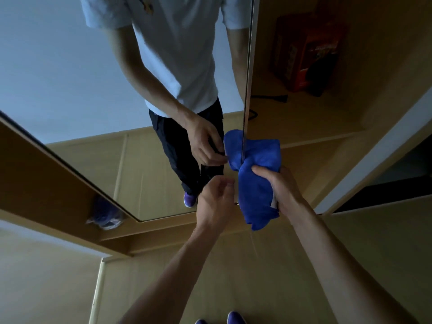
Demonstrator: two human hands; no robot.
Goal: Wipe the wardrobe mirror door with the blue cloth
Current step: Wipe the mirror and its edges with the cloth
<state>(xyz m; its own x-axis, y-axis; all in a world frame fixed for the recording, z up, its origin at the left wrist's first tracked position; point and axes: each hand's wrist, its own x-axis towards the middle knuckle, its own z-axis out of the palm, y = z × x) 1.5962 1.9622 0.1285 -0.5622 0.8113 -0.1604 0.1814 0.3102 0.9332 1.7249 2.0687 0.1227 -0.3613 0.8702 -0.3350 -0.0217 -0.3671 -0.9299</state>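
Observation:
The wardrobe mirror door fills the upper left and reflects a person in a white shirt and dark trousers. My right hand grips the bunched blue cloth at the mirror's right edge, low down near its bottom corner. The cloth's top shows doubled in the glass. My left hand hovers just left of the cloth with fingers loosely curled and holds nothing; its fingertips are close to the cloth's left side.
To the right of the mirror edge the wardrobe stands open, with a red box and a dark cable on a wooden shelf. A small bag lies at lower left. My purple shoes are on the wooden floor.

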